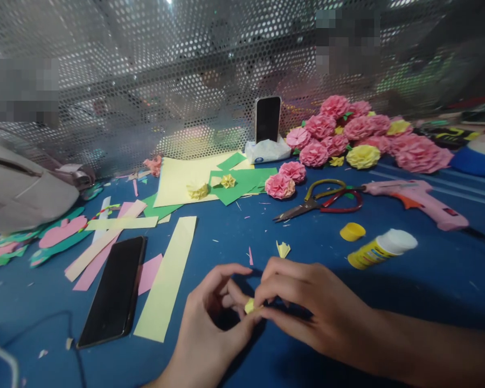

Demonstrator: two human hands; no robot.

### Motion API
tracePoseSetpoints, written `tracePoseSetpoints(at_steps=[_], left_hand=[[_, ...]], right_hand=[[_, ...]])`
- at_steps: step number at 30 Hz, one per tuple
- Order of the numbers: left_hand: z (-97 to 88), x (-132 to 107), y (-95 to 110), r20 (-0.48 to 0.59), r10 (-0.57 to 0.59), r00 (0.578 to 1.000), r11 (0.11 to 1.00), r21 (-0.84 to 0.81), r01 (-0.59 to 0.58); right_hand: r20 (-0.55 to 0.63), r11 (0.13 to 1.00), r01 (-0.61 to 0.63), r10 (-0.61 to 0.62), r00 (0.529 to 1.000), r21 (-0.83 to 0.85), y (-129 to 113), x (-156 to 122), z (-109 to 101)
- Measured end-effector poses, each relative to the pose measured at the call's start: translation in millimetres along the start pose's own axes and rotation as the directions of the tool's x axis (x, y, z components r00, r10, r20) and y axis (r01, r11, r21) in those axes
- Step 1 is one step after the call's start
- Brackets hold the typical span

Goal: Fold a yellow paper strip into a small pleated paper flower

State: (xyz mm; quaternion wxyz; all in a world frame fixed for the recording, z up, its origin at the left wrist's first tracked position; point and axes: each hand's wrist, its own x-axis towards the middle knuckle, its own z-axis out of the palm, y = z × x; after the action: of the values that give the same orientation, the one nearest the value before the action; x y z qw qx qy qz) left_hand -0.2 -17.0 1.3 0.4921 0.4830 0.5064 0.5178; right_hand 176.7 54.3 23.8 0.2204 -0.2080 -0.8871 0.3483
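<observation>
Both of my hands meet low in the middle of the blue table. My left hand (210, 328) and my right hand (311, 310) pinch a small folded piece of yellow paper (249, 306) between their fingertips. A tiny yellow paper scrap (283, 249) lies just beyond my right hand. An open glue stick (382, 248) lies on its side to the right, with its yellow cap (352, 231) next to it.
A black phone (113, 291) lies at the left among yellow and pink paper strips (167, 277). Scissors (319, 202) and a pink glue gun (416, 199) lie farther back. Pink and yellow paper flowers (355, 134) pile at the back right. A second phone (267, 118) stands against the perforated screen.
</observation>
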Motion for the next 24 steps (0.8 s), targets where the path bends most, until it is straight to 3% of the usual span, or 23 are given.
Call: tracePoseSetpoints(at_steps=[6,11,13,20,24], left_hand=[[3.9,2.3,-2.9,0.052,-0.157,0.986,0.96,-0.225,0.165],[5.9,3.9,-3.7,0.066,-0.234,0.97,0.917,-0.317,0.243],[5.9,4.5,-4.4,0.07,-0.246,0.967,0.912,-0.32,0.256],[4.7,6.4,-5.4,0.083,-0.252,0.964,0.911,-0.316,0.265],[5.7,6.1,-7.5,0.069,-0.22,0.973,0.919,-0.32,0.23]], right_hand=[[-0.035,0.969,0.115,-0.125,0.992,-0.217,4.6,-4.8,1.6],[-0.071,0.802,0.307,-0.396,0.916,-0.513,9.6,-7.1,0.3],[-0.046,0.75,0.344,-0.445,0.894,-0.565,8.5,-6.9,-1.1],[0.021,0.67,0.375,-0.473,0.881,-0.641,0.7,-7.8,-6.8],[-0.021,0.777,0.325,-0.398,0.917,-0.54,9.2,-7.3,-3.9]])
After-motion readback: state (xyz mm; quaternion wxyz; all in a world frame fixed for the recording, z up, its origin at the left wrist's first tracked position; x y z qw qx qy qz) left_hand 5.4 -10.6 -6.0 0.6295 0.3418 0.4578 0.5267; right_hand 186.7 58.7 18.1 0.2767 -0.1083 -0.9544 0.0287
